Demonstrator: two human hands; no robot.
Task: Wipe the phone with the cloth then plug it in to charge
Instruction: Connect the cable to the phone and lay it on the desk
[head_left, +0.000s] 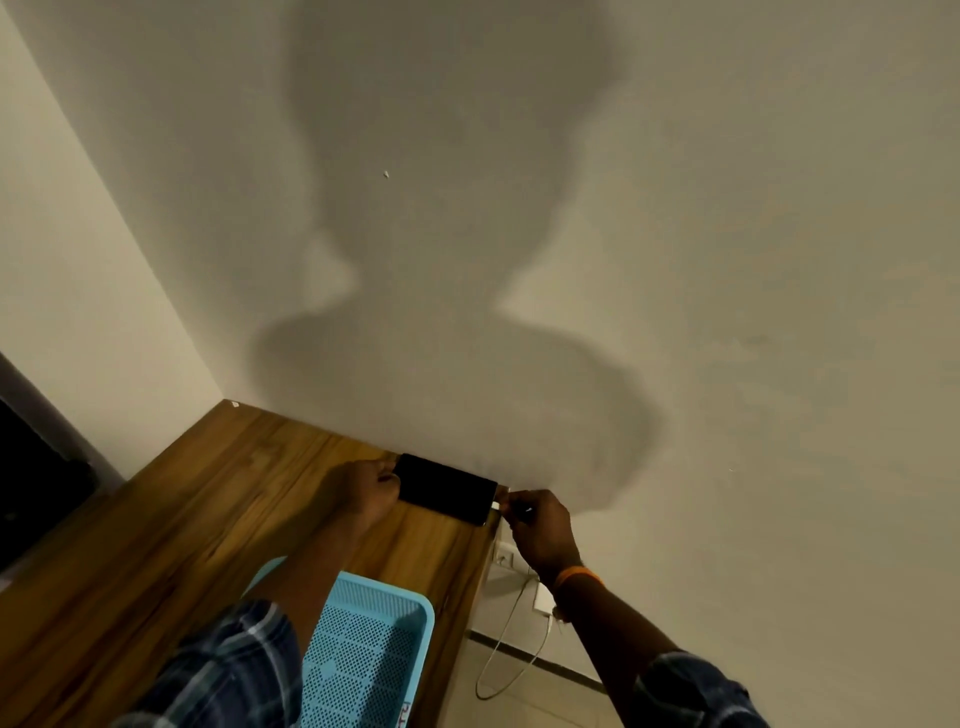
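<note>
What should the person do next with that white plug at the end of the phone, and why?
Probably push the white plug straight into the phone. The right hand pinches it right at the phone's end by the table's edge, while the left hand grips the opposite end, bracing it. Whether it is already seated cannot be told.

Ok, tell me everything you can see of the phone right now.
The phone is a slim black slab with a dark, unlit screen and rounded corners. It lies lengthwise along the far edge of the wooden table, close against the wall, its right end at the table's corner. The left hand grips its left end. The right hand pinches a white charging plug right at the phone's right end; whether the plug is fully seated cannot be told. The white cable hangs down beside the table.
</note>
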